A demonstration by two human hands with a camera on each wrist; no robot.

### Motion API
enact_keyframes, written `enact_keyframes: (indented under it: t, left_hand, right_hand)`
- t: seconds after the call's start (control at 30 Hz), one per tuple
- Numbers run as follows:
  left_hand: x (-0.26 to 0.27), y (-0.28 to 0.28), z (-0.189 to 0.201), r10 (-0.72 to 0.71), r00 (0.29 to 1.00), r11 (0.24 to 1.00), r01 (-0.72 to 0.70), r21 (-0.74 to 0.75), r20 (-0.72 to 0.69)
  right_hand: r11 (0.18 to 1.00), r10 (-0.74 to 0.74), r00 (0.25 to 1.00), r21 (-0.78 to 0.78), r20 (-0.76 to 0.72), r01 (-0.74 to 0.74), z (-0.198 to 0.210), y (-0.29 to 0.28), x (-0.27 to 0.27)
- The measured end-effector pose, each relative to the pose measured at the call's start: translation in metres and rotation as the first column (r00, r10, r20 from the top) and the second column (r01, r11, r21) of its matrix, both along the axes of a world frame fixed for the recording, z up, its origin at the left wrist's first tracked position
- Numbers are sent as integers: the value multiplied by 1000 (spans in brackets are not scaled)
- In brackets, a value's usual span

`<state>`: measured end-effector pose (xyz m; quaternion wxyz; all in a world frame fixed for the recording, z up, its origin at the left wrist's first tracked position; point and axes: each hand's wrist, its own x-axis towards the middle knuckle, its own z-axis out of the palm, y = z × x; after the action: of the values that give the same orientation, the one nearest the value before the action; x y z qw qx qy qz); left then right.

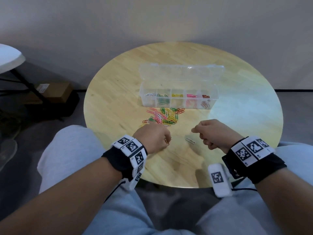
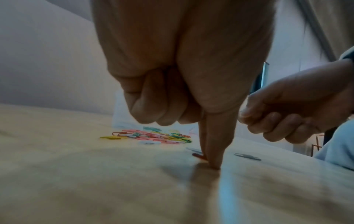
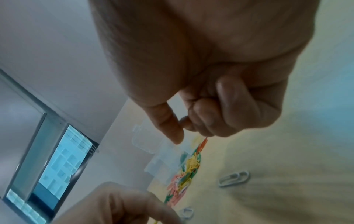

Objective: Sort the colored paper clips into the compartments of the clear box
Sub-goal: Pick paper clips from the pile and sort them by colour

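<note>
Nearest are the person's knees in pale grey trousers (image 1: 71, 150), with both forearms reaching over the near edge of the round wooden table (image 1: 237, 92). Each wrist wears a black band with white marker blocks (image 1: 130, 146).

The left hand (image 1: 152, 139) is down on the table with most fingers curled into the palm; the left wrist view shows thumb and forefinger pointing straight down, their tips together on the wood at an orange-red paper clip (image 2: 199, 156). The grip is narrow, pinching at that clip, which lies flat against the table. A white clip (image 3: 186, 212) lies just beside this hand.

The right hand (image 1: 215, 134) hovers a little above the table, well apart from the left, its fingers curled. Thumb and forefinger tip nearly meet; its grip is narrow, and I cannot tell whether anything is held in it. Between the two hands lies a single silver-white paper clip (image 1: 190, 140), touching neither.

Just beyond the hands sits a loose pile of paper clips (image 1: 162, 116) in pink, green, yellow, orange and white.

Farther still, just behind the pile, stands the clear box (image 1: 179, 85) with its lid tipped open toward the wall. Its five compartments hold, left to right, white, green, yellow, pink and red clips.

At the far left, beyond the table, stand a white table edge (image 1: 8, 56) and a cardboard box (image 1: 55, 92) on the floor.
</note>
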<state>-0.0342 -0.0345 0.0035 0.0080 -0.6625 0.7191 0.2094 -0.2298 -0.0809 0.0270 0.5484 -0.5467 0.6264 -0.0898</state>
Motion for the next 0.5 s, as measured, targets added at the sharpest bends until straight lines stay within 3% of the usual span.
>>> enact_keyframes:
  t: [0.33,0.43,0.5]
  left_hand:
    - [-7,-1,-3,-69,968,997,59,48,240]
    - [-5,-9,-4,28,999,994,-29,102,17]
    - [-7,-19,1,140,969,984,-114,135,-206]
  right_hand:
    - [995,-102,992,-14,80,103,-4,1,-13]
    - [969,-246,949,43,196,242,-1,-3,-13]
    - [927,-374,876,106,305,359,7,-12,-14]
